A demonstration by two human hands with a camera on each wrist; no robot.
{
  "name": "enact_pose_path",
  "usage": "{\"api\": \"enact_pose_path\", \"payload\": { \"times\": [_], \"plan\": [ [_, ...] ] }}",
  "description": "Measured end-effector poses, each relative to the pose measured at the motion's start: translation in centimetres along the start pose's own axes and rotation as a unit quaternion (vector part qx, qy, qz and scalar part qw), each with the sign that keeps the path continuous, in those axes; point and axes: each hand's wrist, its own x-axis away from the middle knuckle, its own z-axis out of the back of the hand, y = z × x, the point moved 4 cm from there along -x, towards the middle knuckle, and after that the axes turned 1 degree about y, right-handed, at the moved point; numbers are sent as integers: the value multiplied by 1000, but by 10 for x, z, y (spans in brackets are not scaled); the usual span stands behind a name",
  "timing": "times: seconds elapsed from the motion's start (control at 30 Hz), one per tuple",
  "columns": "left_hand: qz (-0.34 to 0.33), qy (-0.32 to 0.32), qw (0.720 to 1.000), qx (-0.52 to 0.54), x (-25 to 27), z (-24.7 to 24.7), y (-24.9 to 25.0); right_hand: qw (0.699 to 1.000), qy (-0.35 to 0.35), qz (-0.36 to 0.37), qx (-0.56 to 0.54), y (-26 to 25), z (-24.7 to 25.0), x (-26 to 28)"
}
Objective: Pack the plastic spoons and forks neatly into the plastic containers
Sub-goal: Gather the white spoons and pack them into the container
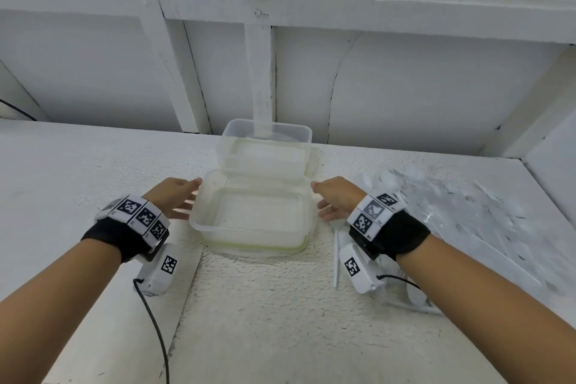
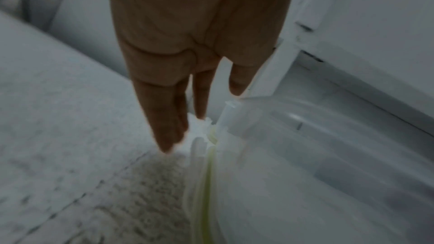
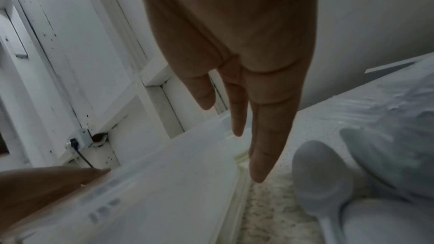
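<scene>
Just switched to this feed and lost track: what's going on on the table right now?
A person has the left hand and the right hand at either side of the near plastic container, fingers straight, not clearly gripping it. It looks empty, as does the far container behind it. The plastic spoons lie loose on the table to the right, beside a crinkled clear bag. Nothing is packed yet.

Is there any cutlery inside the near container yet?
No, in the head view the near container holds nothing, and the spoons and forks lie on the table to its right.
</scene>
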Motion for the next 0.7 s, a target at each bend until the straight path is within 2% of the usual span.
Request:
{"api": "enact_pose_path", "payload": {
  "times": [0.03,0.1,0.17,0.2,0.27,0.37,0.43,0.47,0.53,0.63,0.7],
  "plan": [
    [-39,34,997,-63,2,2,5,1000,13,6,-7,2,7,5],
    [-152,135,966,-162,17,3,24,999,34,35,-16,8,22,19],
    [-271,196,932,-144,48,-7,46,997,50,64,-13,18,36,36],
    [-318,189,922,-116,65,-16,56,996,57,71,-8,24,42,45],
    [-373,99,921,-53,94,-46,71,995,69,77,1,37,51,58],
    [-349,-96,932,-32,122,-114,75,994,77,83,-3,58,60,69],
    [-309,-185,931,-64,129,-165,69,993,85,84,-19,69,65,74],
    [-288,-198,933,-91,128,-188,63,992,91,83,-30,75,68,77],
    [-232,-181,944,-149,120,-222,52,990,99,82,-52,85,73,82],
    [-131,-124,965,-189,109,-246,44,989,97,92,-56,96,79,89],
    [-108,-84,965,-223,101,-252,42,989,97,99,-46,102,83,91]
  ]
}}
